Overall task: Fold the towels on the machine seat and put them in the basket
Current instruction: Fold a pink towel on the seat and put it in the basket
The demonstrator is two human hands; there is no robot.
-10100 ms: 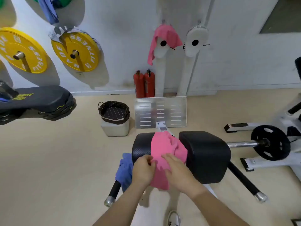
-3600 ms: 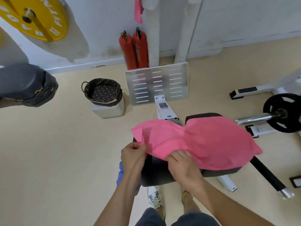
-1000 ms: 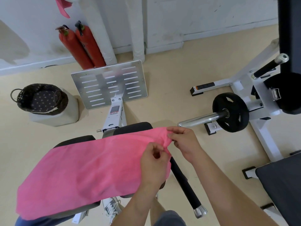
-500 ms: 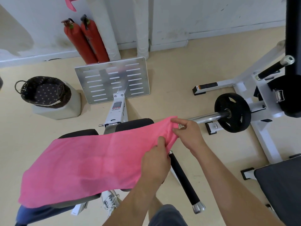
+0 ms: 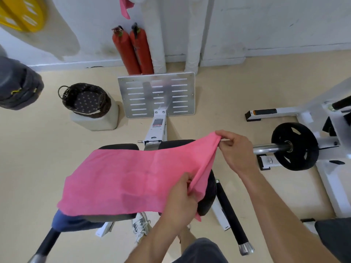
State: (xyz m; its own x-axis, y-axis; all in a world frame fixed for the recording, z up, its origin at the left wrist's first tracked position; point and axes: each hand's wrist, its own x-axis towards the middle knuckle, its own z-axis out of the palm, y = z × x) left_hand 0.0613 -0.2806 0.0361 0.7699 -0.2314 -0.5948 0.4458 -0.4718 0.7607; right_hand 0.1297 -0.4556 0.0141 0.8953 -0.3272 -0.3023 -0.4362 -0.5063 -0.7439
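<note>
Pink fuzzy towel [image 5: 133, 177] spread over the black padded seat [image 5: 207, 196].
My left hand [image 5: 180, 198] and right hand [image 5: 235, 149] pinch its right edge.

Pink towel [image 5: 133, 179], black seat [image 5: 207, 196], dark dotted basket [image 5: 86, 100], red extinguishers [image 5: 133, 50].

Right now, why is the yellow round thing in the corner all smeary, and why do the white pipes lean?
Head view: the round yellow weight plate at the top left is smeared by motion blur, while the pink cloth towel in the middle looks sharper; the wide-angle lens bends the edges, so the white wall pipes lean.
</note>
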